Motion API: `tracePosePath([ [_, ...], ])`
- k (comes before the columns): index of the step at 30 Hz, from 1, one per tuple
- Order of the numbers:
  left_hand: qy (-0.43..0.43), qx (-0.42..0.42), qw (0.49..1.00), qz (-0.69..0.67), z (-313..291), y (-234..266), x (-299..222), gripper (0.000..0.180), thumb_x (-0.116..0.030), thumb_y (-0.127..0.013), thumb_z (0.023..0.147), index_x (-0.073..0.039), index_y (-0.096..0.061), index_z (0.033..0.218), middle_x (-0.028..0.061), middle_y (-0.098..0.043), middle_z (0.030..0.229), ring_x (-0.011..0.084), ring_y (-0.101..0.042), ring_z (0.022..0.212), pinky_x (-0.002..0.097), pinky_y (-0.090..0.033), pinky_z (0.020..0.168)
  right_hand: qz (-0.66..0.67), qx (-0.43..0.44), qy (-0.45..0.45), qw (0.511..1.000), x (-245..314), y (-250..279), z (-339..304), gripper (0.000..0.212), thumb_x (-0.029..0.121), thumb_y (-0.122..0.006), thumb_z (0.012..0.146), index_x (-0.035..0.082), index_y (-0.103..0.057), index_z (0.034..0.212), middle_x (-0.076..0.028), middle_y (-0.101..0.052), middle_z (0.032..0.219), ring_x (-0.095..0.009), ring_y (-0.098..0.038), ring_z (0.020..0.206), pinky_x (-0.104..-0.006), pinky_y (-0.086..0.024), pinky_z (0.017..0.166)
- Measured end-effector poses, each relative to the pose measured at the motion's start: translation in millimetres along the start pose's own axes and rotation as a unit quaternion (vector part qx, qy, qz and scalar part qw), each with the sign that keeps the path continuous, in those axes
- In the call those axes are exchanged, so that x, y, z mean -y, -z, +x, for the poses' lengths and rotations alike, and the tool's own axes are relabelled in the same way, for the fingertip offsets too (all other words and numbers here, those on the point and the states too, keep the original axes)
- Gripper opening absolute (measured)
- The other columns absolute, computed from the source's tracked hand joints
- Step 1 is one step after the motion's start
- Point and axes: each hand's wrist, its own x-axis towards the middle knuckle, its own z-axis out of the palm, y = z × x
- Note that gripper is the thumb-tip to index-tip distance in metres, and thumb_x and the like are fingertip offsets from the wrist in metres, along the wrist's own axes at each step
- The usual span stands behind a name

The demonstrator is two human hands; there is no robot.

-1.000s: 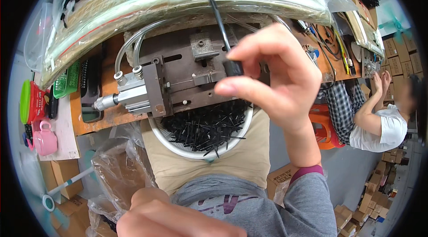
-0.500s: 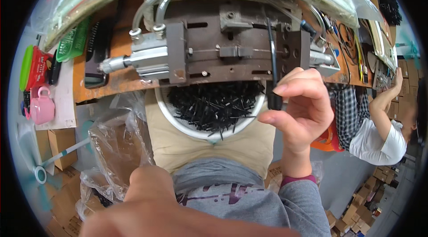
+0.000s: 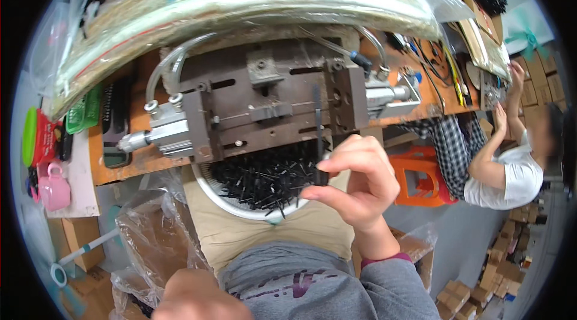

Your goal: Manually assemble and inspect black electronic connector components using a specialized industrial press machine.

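Between its thumb and forefinger, my right hand (image 3: 363,178) pinches a thin black rod (image 3: 318,121) with a thicker black end. The rod stands nearly upright, its thick end at my fingertips. Behind its upper part lies a dark metal clamping fixture (image 3: 240,148) on the bench; I cannot tell whether they touch. Just left of this hand, a white round basket (image 3: 225,204) full of small black rod pieces (image 3: 264,178) rests on my lap. My left hand (image 3: 198,299) is low at the bottom edge, smeared, with its fingers hidden.
Air cylinders (image 3: 171,138) flank the fixture, with clear hoses above. Plastic-wrapped padding (image 3: 252,10) spans the back. A phone (image 3: 116,154) and pink cup (image 3: 55,190) lie left; crumpled clear plastic (image 3: 153,224) hangs below. Right are an orange stool (image 3: 415,175) and a co-worker (image 3: 505,169).
The whole view has shifted, so the fixture and basket appear lower and further left. My left hand has dropped toward the lower edge. My right hand keeps its pinch on the rod.
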Motion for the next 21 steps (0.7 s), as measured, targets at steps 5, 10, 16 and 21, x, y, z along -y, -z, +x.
tracePosePath([
  [5, 0.181, 0.11, 0.939, 0.272, -19.7, 33.9, 1.9, 0.007, -0.003, -0.062, 0.08, -0.001, -0.066, 0.075, 0.013, -0.063, 0.068, 0.0221, -0.063, 0.06, 0.034, -0.048, 0.053, -0.15, 0.027, 0.007, 0.988, -5.8, 5.5, -3.6, 0.035, 0.01, -0.092, 0.065, 0.003, -0.073, 0.093, -0.011, -0.064, 0.108, -0.02, -0.065, 0.086, -0.0286, -0.056, 0.068],
  [10, 0.103, -0.131, 0.633, 0.756, -10.4, 33.3, -12.5, 0.015, 0.003, -0.063, 0.08, 0.002, -0.072, 0.091, 0.012, -0.073, 0.083, 0.0211, -0.068, 0.071, 0.0305, -0.052, 0.063, -0.215, 0.166, 0.038, 0.962, -13.5, -6.6, -5.9, 0.028, 0.008, -0.082, 0.074, -0.001, -0.064, 0.093, -0.021, -0.064, 0.126, -0.033, -0.069, 0.096, -0.0377, -0.058, 0.079],
  [16, -0.038, -0.194, 0.408, 0.891, 44.2, 93.1, -37.5, 0.018, -0.006, -0.065, 0.093, 0.002, -0.071, 0.109, 0.0135, -0.073, 0.108, 0.0206, -0.069, 0.101, 0.0303, -0.052, 0.089, -0.337, 0.203, 0.1, 0.914, -17.3, -25.1, -1.0, 0.022, 0.011, -0.076, 0.074, 0.001, -0.062, 0.088, -0.021, -0.067, 0.124, -0.02, -0.067, 0.072, -0.0306, -0.055, 0.067],
  [21, 0.017, -0.14, 0.292, 0.946, 94.8, 162.0, -63.0, 0.034, -0.017, -0.074, 0.083, 0.0, -0.072, 0.112, 0.0198, -0.07, 0.109, 0.0318, -0.064, 0.112, 0.0385, -0.049, 0.099, -0.353, 0.206, 0.079, 0.909, -12.3, -26.2, 10.1, 0.026, 0.012, -0.084, 0.069, 0.005, -0.066, 0.086, -0.012, -0.07, 0.124, -0.017, -0.062, 0.06, -0.0276, -0.05, 0.057],
])
